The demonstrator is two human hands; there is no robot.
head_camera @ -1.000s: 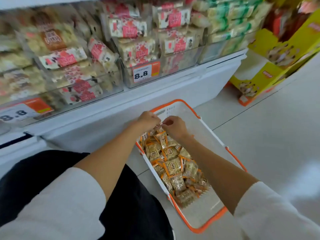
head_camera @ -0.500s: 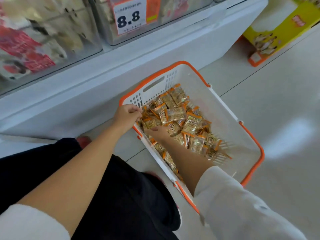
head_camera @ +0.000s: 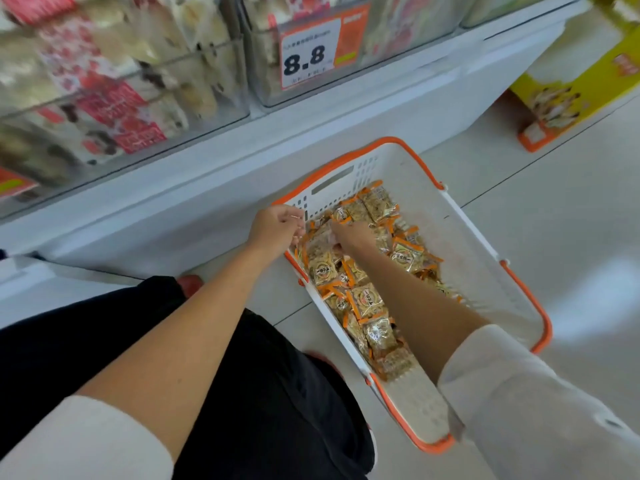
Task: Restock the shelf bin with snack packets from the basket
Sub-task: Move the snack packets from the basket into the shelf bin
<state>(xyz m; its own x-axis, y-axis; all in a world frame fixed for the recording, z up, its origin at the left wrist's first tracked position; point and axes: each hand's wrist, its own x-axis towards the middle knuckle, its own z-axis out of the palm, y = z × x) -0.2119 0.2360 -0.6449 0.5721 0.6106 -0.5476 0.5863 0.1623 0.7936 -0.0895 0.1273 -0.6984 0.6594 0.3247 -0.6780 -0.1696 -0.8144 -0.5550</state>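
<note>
I'm gathering: snack packets (head_camera: 367,299) lie heaped in the basket (head_camera: 429,202) on the floor (head_camera: 561,209). My left hand (head_camera: 277,228) is curled at its far-left corner and my right hand (head_camera: 353,235) is among the packets; I cannot tell what either holds. Next, I'd lift a secure handful to the shelf bin (head_camera: 398,36).

The left forearm (head_camera: 194,323) and right forearm (head_camera: 415,296) are bare and reach forward and down toward the basket (head_camera: 460,244). The left hand (head_camera: 277,227) sits at the basket's far left corner, over the rim, back of the hand up, fingers curled tight toward the palm; whether they grip anything is hidden. The right forearm crosses the basket's near end and runs along its inside, wrist straight. The right hand (head_camera: 351,233) is low inside the basket, just beside the left hand, knuckles up, its fingers pointing down and too blurred to show any grip
</note>
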